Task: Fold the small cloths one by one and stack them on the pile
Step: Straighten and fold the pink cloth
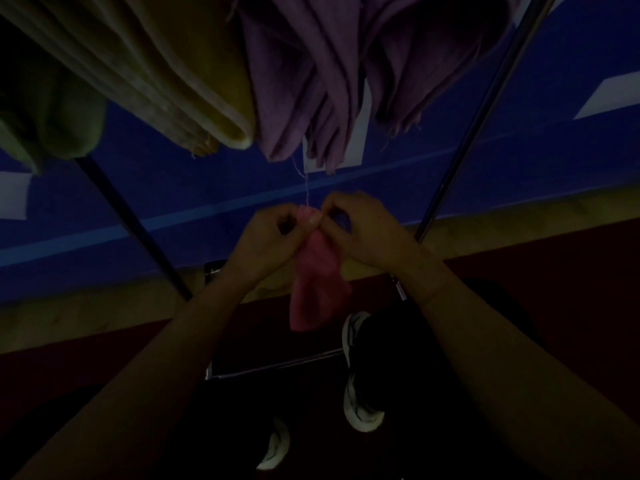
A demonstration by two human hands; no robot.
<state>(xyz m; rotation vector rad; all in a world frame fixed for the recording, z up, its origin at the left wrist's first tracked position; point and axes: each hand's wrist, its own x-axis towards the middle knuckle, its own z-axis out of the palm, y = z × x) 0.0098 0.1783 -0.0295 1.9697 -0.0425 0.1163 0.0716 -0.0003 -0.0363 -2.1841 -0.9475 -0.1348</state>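
The scene is dim. Both hands meet in the middle of the view, raised in the air above the floor, and together they hold 1 small pink cloth (pixel 317 282) by its top edge. The left hand (pixel 268 233) has its fingers curled and pinches the cloth's upper corner between thumb and fingertips; the right hand (pixel 356 226) is curled the same way and pinches the same edge just beside it, so the 2 hands touch or nearly touch. The cloth hangs straight down from the pinch, bunched and narrow at the top and wider at the bottom. A thin loose thread (pixel 304 183) rises from the pinched corner. Farther off, purple cloths (pixel 311 81) hang in folds, with a yellow-green cloth (pixel 173 74) draped to their left. Below the hands, 2 white-soled shoes (pixel 360 368) show near the bottom.
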